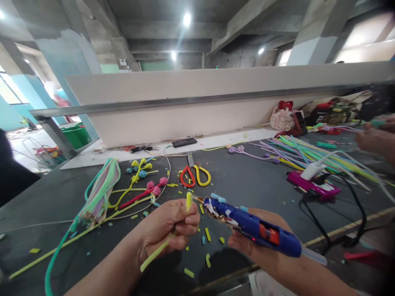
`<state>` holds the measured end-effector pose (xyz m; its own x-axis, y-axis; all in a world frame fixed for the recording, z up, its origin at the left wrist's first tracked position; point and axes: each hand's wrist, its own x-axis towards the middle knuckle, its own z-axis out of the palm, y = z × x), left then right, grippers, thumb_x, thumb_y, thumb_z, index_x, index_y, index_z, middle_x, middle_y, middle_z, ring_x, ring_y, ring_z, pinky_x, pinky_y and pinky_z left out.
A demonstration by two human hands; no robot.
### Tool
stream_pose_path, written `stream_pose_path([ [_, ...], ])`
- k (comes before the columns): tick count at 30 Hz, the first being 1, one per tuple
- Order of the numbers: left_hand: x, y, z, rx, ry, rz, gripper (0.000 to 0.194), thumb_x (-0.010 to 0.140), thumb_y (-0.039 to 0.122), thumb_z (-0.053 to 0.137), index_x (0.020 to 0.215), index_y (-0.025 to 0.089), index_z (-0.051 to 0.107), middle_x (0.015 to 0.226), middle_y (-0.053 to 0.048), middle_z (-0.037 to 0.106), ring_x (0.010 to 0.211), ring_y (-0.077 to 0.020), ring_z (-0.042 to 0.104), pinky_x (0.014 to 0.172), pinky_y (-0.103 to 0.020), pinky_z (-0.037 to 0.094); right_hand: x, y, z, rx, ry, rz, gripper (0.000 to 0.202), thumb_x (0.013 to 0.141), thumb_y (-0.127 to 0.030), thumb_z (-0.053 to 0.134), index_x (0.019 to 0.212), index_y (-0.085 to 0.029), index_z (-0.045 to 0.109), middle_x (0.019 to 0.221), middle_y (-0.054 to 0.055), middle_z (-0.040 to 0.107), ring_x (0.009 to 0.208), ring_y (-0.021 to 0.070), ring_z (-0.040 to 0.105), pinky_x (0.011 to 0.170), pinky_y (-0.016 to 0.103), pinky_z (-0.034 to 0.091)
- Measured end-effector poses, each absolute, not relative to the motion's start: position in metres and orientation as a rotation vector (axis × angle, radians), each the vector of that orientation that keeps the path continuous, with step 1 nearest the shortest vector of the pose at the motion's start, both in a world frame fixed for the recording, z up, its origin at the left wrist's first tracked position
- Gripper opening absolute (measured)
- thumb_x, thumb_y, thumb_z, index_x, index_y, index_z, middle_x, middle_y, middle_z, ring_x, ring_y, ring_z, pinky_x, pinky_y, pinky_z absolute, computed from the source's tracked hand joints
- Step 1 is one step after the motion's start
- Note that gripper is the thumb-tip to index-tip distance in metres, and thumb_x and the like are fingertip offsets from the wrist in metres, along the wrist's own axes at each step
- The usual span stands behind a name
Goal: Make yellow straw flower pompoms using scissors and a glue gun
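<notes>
My left hand (173, 224) is closed around a yellow pipe cleaner (159, 251), whose short top end sticks up between thumb and finger while the longer end hangs below. In my right hand (262, 246) is a blue hot glue gun (253, 226), a glue stick jutting from its rear. The gun's nozzle points left and meets or nearly touches the pipe cleaner's top; I cannot tell which. Scissors (195, 174) with one red and one yellow handle lie just beyond my hands. Short yellow cut pieces (207, 234) are scattered beneath and around them.
Left lies a bundle of pastel pipe cleaners (103, 189), beside finished-looking pink buds (156, 187). A phone (184, 142) rests at the back. Right are loose pipe cleaners (296, 150), a magenta power strip (313, 185) with cables, and another person's hands (378, 137). A panel (185, 119) stands behind.
</notes>
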<state>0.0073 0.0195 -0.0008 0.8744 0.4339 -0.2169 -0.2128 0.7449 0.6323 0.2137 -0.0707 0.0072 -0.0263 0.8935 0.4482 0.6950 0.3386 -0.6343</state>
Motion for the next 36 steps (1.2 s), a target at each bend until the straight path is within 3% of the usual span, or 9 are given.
stream_pose_path([
  [4, 0.0053, 0.0194, -0.0024, 0.645, 0.347, 0.352, 0.011, 0.087, 0.015, 0.046, 0.077, 0.013, 0.044, 0.067, 0.003, 0.03, 0.047, -0.0013, 0.021, 0.031, -0.006, 0.02, 0.2142, -0.0696, 0.004, -1.353, -1.884, 0.325, 0.034, 0.075, -0.04, 0.064, 0.056, -0.018, 0.046, 0.051, -0.005, 0.043, 0.046, 0.0078, 0.039, 0.043, 0.019, 0.033],
  [9, 0.0047, 0.0199, -0.0016, 0.641, 0.357, 0.351, 0.008, 0.086, 0.013, 0.046, 0.078, 0.013, 0.045, 0.066, 0.004, 0.03, 0.047, -0.0014, 0.019, 0.031, -0.006, 0.021, 0.213, -0.0699, 0.0031, -1.308, -1.919, 0.32, 0.036, 0.075, -0.041, 0.063, 0.055, -0.018, 0.045, 0.05, -0.006, 0.041, 0.045, 0.0072, 0.036, 0.042, 0.02, 0.029],
  [21, 0.0054, 0.0216, -0.0035, 0.674, 0.382, 0.359, 0.011, 0.086, 0.014, 0.048, 0.075, 0.013, 0.044, 0.066, 0.003, 0.03, 0.047, -0.0015, 0.018, 0.03, -0.006, 0.021, 0.2112, -0.07, -0.0003, -1.393, -1.852, 0.461, 0.037, 0.073, -0.047, 0.063, 0.056, -0.018, 0.047, 0.052, -0.004, 0.043, 0.048, 0.0086, 0.039, 0.045, 0.021, 0.031],
  [36, 0.0056, 0.0229, -0.0014, 0.705, 0.43, 0.43, 0.007, 0.082, 0.017, 0.056, 0.082, 0.014, 0.05, 0.066, 0.004, 0.034, 0.045, -0.0016, 0.021, 0.03, -0.005, 0.019, 0.213, -0.0697, -0.0004, -1.428, -1.834, 0.514, 0.03, 0.071, -0.041, 0.067, 0.057, -0.017, 0.054, 0.054, -0.002, 0.051, 0.05, 0.0104, 0.048, 0.046, 0.021, 0.038],
])
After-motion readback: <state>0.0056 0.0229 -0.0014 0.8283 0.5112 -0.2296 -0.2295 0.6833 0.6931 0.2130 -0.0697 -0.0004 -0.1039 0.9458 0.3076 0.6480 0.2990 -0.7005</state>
